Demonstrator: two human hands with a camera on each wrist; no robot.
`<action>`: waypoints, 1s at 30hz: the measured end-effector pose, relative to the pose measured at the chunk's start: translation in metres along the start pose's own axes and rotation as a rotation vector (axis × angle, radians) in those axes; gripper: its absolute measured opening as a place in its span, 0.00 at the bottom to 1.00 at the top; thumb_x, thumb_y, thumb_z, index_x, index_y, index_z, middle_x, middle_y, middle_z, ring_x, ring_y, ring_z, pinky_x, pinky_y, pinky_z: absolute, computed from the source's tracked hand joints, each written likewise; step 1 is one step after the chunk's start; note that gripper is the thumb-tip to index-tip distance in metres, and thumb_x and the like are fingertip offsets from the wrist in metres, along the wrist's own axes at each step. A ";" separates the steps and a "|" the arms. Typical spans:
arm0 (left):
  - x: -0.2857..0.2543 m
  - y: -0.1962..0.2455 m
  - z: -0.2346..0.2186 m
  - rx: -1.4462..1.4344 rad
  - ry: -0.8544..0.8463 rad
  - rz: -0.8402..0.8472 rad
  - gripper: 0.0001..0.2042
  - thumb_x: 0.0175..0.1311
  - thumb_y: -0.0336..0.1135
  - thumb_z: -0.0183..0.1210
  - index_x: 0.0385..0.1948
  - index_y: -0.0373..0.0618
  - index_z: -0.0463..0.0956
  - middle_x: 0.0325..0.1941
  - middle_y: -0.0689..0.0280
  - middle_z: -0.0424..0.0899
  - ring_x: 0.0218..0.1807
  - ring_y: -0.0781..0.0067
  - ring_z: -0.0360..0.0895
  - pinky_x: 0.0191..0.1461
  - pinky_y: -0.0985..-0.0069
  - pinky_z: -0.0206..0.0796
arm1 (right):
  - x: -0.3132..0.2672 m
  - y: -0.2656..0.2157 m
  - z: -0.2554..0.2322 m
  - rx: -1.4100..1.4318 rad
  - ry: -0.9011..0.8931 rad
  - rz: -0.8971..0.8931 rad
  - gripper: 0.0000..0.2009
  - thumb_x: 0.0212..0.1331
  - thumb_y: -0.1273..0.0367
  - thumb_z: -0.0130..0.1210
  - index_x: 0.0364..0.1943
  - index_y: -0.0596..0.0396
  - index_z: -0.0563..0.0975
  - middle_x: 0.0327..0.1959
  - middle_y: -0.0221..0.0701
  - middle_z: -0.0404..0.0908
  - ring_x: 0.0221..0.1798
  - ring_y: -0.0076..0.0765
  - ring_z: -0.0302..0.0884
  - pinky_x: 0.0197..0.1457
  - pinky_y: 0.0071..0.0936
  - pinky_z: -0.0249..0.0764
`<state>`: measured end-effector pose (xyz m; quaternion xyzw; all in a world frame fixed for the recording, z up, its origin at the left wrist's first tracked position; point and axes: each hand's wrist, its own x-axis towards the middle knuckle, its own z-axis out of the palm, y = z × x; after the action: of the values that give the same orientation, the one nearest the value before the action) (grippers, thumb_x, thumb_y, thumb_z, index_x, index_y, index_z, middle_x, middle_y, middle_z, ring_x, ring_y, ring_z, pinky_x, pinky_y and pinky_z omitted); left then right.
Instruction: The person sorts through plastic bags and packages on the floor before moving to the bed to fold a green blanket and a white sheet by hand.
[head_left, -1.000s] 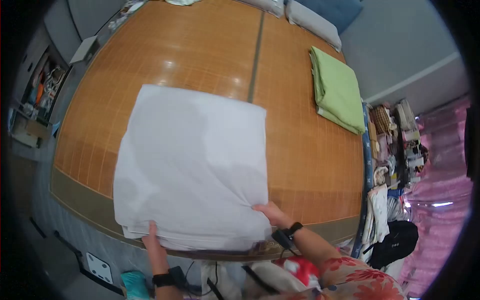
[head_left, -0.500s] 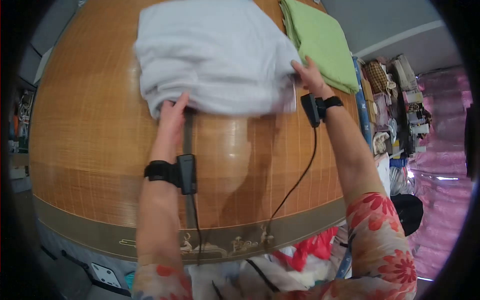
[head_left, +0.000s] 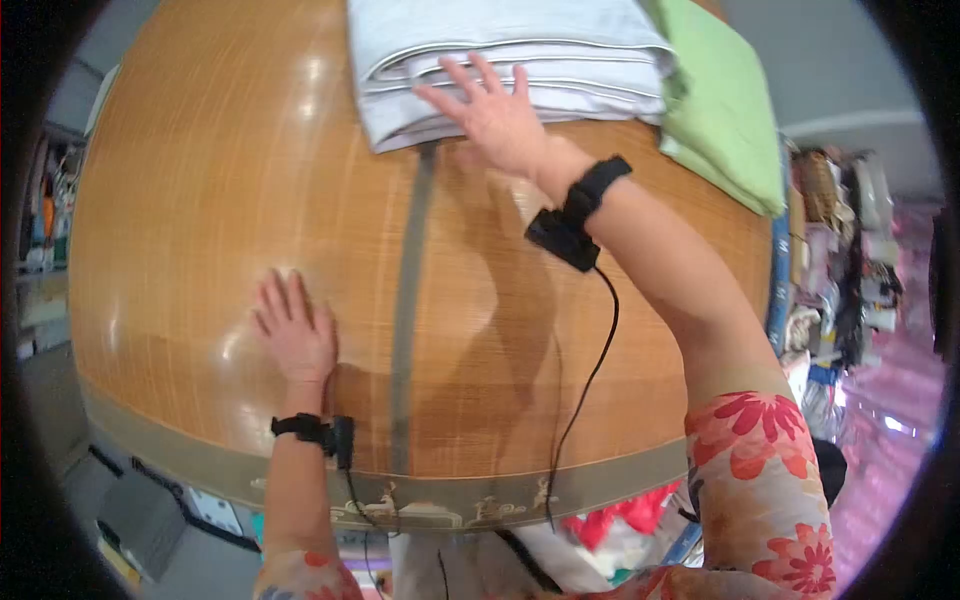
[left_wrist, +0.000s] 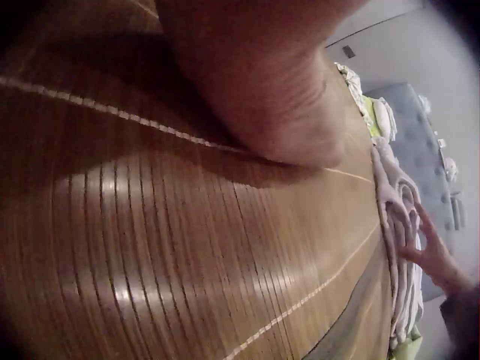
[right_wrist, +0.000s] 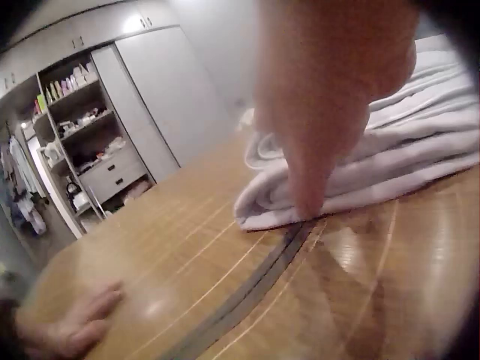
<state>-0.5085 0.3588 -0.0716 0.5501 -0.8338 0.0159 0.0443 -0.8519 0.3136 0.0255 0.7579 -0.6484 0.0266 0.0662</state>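
A folded white quilt (head_left: 510, 30), its layered edge facing the person, lies at the top of the head view. The right hand (head_left: 503, 122), fingers spread, is at that layered edge; whether it touches the cloth is unclear. In the right wrist view, the right hand (right_wrist: 319, 112) hides part of the folded layers (right_wrist: 375, 169). Flat on the brown mat (head_left: 200, 200), fingers spread, the left hand (head_left: 296, 330) rests well away from the quilt. The left wrist view shows the left hand (left_wrist: 262, 82) close up over the mat and the quilt (left_wrist: 397, 225) beyond.
A folded green quilt (head_left: 725, 110) lies against the white quilt's right side. Shelves with many items (head_left: 840, 250) and a pink curtain (head_left: 910, 390) stand at the right. Cables hang from both wrists. A wardrobe (right_wrist: 157, 90) shows in the right wrist view.
The white quilt has moved away from the person, up beside the green one. Both hands have let go of it; the left came down onto the mat, the right moved to the quilt's front edge.
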 end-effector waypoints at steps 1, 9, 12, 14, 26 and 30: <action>0.001 -0.002 0.003 -0.029 -0.012 -0.004 0.27 0.55 0.47 0.46 0.58 0.51 0.58 0.66 0.58 0.49 0.67 0.53 0.43 0.64 0.51 0.35 | 0.021 0.000 0.014 -0.058 -0.075 0.035 0.40 0.37 0.59 0.64 0.60 0.31 0.56 0.63 0.33 0.52 0.65 0.50 0.47 0.58 0.65 0.48; 0.005 -0.011 0.012 -0.207 -0.090 -0.056 0.32 0.47 0.50 0.53 0.58 0.54 0.58 0.67 0.56 0.47 0.68 0.51 0.39 0.64 0.47 0.30 | 0.130 0.083 0.134 0.129 -0.322 0.327 0.22 0.55 0.54 0.43 0.46 0.55 0.73 0.45 0.44 0.75 0.50 0.47 0.70 0.55 0.35 0.62; 0.009 -0.009 0.007 -0.242 -0.141 -0.110 0.33 0.47 0.51 0.52 0.58 0.54 0.58 0.68 0.56 0.44 0.68 0.51 0.38 0.64 0.47 0.29 | 0.160 0.137 0.161 0.084 -0.272 0.362 0.27 0.57 0.50 0.39 0.48 0.62 0.70 0.52 0.48 0.68 0.56 0.50 0.63 0.58 0.34 0.59; 0.004 -0.012 0.011 -0.290 -0.102 -0.068 0.33 0.48 0.52 0.52 0.59 0.54 0.58 0.68 0.55 0.42 0.68 0.50 0.37 0.64 0.47 0.29 | 0.166 0.170 0.187 0.064 -0.425 0.380 0.30 0.57 0.47 0.36 0.50 0.62 0.67 0.52 0.52 0.66 0.56 0.53 0.63 0.57 0.36 0.59; 0.000 -0.021 -0.004 -0.458 0.044 -0.077 0.26 0.54 0.48 0.47 0.56 0.50 0.62 0.66 0.55 0.47 0.68 0.50 0.38 0.65 0.49 0.31 | -0.086 -0.229 0.036 0.185 -0.343 0.113 0.30 0.55 0.57 0.47 0.63 0.42 0.53 0.67 0.33 0.44 0.69 0.46 0.36 0.60 0.62 0.43; -0.004 -0.025 -0.021 -0.418 -0.017 -0.028 0.22 0.56 0.43 0.46 0.53 0.49 0.65 0.64 0.56 0.53 0.67 0.53 0.42 0.66 0.52 0.34 | -0.166 -0.297 -0.002 0.183 -0.613 0.230 0.33 0.53 0.60 0.49 0.63 0.48 0.49 0.68 0.32 0.42 0.69 0.45 0.35 0.62 0.58 0.43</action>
<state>-0.4826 0.3544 -0.0512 0.5404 -0.8117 -0.1627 0.1506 -0.5849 0.5214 -0.0133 0.6553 -0.7144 -0.1369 -0.2037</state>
